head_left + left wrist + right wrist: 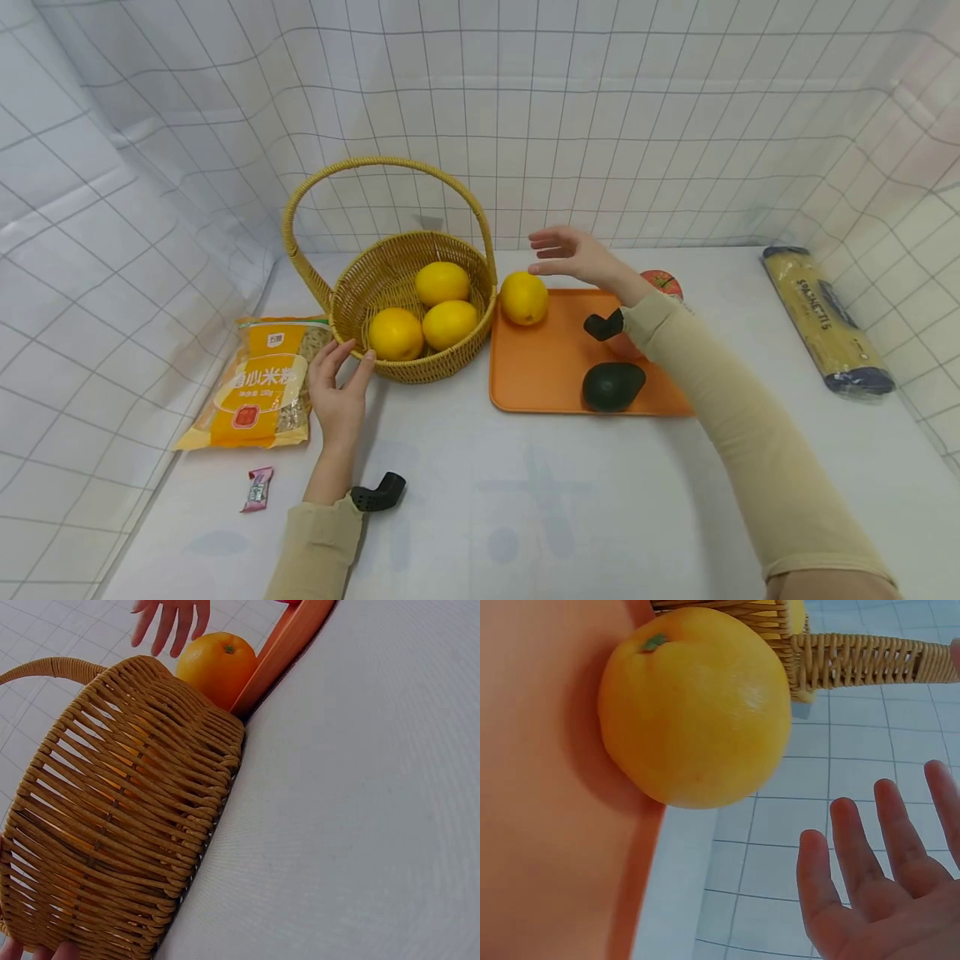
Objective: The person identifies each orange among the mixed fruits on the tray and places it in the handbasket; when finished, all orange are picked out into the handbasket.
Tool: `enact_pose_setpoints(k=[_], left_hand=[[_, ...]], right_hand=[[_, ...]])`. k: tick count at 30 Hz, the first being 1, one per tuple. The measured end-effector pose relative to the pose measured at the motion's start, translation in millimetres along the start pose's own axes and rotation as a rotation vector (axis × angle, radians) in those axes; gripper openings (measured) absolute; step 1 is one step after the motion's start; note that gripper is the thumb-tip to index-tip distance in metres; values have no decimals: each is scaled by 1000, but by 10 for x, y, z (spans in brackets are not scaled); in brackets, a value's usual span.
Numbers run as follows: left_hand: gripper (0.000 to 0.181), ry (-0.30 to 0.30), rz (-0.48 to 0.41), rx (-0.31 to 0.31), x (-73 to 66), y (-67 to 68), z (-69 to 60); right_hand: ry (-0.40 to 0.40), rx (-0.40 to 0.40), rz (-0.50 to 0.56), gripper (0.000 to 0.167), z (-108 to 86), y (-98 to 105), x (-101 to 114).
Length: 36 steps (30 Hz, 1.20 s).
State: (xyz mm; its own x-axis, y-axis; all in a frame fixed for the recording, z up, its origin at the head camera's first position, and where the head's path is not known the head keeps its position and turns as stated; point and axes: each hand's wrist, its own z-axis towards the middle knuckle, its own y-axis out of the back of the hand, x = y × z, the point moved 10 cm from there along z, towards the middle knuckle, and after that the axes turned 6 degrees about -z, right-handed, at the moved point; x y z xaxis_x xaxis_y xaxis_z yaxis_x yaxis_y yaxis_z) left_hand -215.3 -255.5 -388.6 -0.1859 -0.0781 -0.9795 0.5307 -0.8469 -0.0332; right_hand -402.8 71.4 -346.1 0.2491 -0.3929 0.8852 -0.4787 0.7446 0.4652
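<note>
A wicker basket (pixel 412 371) with a tall arched handle holds several yellow-orange fruits (pixel 396 333). My left hand (pixel 341 400) touches its near-left rim, thumb and forefinger spread apart; only its fingertips (pixel 66 951) show in the left wrist view. An orange (pixel 524 298) with a green stem end sits at the left back corner of an orange tray (pixel 536 379), right beside the basket. Above and behind that orange is my right hand (pixel 573 254), fingers extended, holding nothing. In the right wrist view, its fingers (pixel 847 832) are apart from the orange (pixel 694 709).
A dark green avocado (pixel 613 387) lies on the tray; reddish round things (pixel 663 284) are partly hidden by my right forearm. Left of the basket lies a yellow food bag (pixel 258 383), with a pink wrapped sweet (pixel 257 489) nearer me. A spaghetti packet (pixel 828 321) lies far right.
</note>
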Motion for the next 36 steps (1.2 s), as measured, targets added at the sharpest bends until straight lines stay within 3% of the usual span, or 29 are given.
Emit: enact_pose_setpoints(k=[11,36], left_hand=[[38,-1,22,-8,-37,-2,-16],[40,-10,30,3,-29,-2,-17]], right_hand=[[-51,81,-34,66,13,-211,-266],[-116,69,-43,65,10,-301,-512]])
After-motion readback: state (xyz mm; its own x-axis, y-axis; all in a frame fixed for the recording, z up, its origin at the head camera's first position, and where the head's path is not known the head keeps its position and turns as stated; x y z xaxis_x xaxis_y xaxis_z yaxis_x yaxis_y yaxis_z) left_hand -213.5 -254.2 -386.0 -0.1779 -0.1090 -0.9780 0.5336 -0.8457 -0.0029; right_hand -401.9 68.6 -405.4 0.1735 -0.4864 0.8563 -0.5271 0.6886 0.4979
